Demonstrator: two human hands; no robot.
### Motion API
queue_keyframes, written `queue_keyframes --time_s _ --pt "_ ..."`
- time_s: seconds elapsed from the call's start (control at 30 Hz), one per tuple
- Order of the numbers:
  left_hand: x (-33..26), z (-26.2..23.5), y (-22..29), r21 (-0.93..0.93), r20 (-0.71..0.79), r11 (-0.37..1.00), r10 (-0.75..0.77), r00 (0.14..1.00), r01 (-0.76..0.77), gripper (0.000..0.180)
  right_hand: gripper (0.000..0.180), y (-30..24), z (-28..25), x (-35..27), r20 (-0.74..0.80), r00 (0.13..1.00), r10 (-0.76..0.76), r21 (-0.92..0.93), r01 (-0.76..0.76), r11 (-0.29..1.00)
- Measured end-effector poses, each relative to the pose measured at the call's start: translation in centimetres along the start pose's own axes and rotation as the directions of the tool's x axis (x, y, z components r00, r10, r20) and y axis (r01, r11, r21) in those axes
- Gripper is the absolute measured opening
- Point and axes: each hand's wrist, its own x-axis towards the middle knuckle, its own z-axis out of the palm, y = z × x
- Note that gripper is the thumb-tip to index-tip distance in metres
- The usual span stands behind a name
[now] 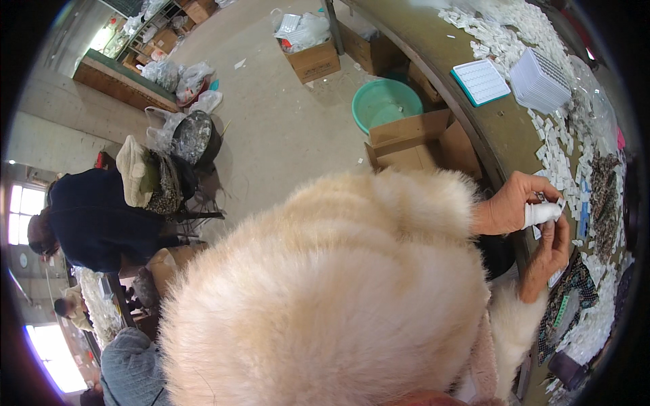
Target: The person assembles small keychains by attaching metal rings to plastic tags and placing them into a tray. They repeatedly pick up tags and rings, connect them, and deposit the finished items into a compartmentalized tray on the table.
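— Fingers of left hand (509,203) and right hand (552,254) pinch a small white piece (542,214) over the table (433,47)?
— Yes, closed on it. Loosen, and it likely drops among loose white pieces (558,159).
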Motion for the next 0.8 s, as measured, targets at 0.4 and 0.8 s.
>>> queue_keyframes --time_s 0.4,0.8 --pt "0.4 2.0 -0.6 -0.085 -0.075 0.996 0.023 0.997 -0.029 0.018 0.031 0.7 1.5 -3.5 -0.002 0.994 0.113 0.142 -0.111 0.984" --pt "4.7 -3.4 -4.0 -0.284 0.24 0.572 -0.734 0.635 0.77 0.041 0.024 1.5 -4.8 -5.9 -0.111 0.986 0.127 -0.014 -0.129 0.992"
